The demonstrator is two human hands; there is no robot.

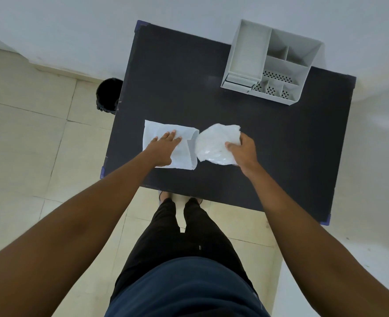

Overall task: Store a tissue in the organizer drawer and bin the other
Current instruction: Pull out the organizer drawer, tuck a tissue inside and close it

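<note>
Pale floor tiles and a white wall are surrounding a dark table, and the person is standing at the near edge of this table, looking down on it. No brand, label or writing is showing on anything that I can read.

At the far right corner of the table a grey organizer is standing. It is divided into several open compartments; the ones nearest to the person have dotted, perforated floors, and all the compartments I can see into are looking empty. On its left side, low down, a small drawer is sticking out a little toward the person; what is inside it I cannot tell. On the floor, just beside the left edge of the table, a black bin is standing, partly hidden by the table, and its inside is too dark to see.

Two tissues are lying near the front edge of the table, almost touching each other. The flat tissue is spread out smooth, and the left hand is pressing on it with the palm down and the fingers stretched out, not gripping. To the right of it, the crumpled tissue is bunched up, and the right hand is closing thumb and fingers around its right side, holding it against the table.
</note>
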